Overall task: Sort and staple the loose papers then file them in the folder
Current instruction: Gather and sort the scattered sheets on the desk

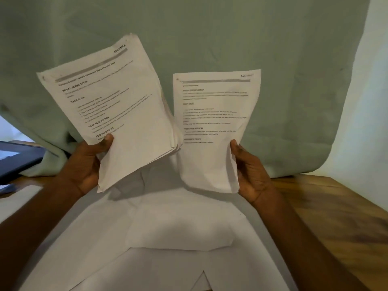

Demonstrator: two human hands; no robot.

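left hand (88, 164), at 9 o'clock, pinches the lower edge of a thick stack of printed papers (109, 101) tilted toward 1 o'clock, thumb on the top page. right hand (249, 171), at 3 o'clock, pinches a single printed sheet (212, 131) held upright just beside the stack. more white sheets (168, 238) lie at 6 o'clock on the wooden table (325, 217); a dark folder (19, 160) sits at 9 o'clock, before a green cloth (210, 28).

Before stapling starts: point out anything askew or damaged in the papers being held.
The stack in the left hand is tilted and uneven, its lower right edges fanned out rather than squared. The single sheet in the right hand is creased near its bottom right corner. No tears or spills show.
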